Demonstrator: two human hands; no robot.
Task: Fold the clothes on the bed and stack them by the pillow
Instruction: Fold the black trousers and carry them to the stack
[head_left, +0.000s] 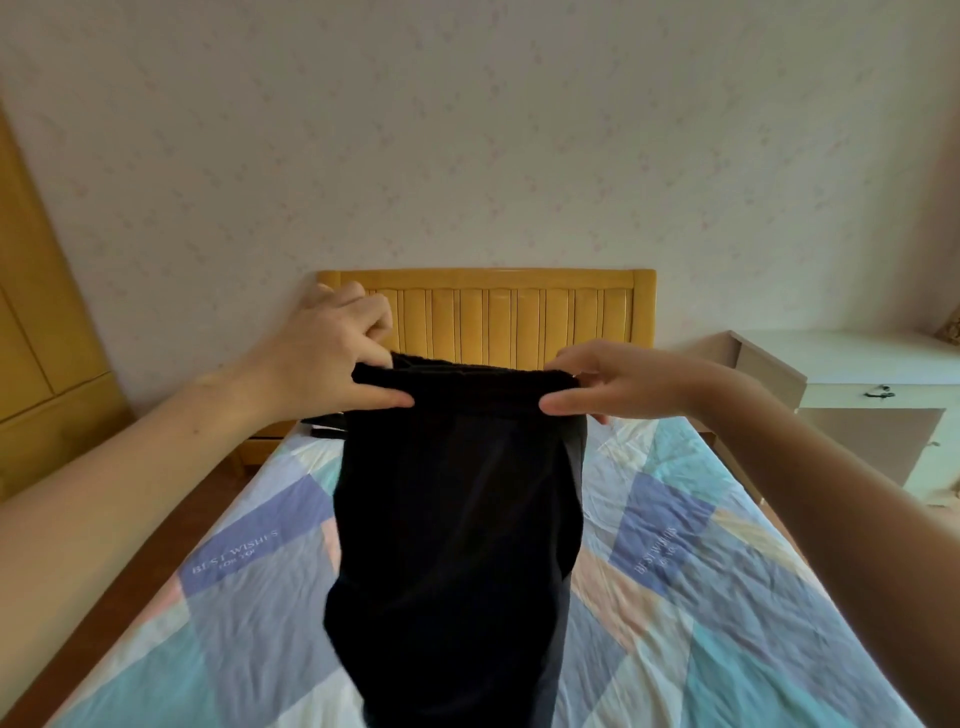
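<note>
both hands, left hand (332, 353) at ten o'clock and right hand (618, 384) at two, pinch the black fabric garment's (457, 519) waistband so it hangs straight for folding over the patchwork bed sheet (727, 597)

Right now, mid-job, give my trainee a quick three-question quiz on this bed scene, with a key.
1. True or false: the black fabric garment lies folded flat on the patchwork pastel bedsheet.
2. Which hands hold its waistband? A) left only B) right only C) both
3. What stands behind it at the bed's far end?

Key:
1. False; it hangs, held up.
2. C: left hand, right hand.
3. The slatted yellow wooden headboard.
</note>
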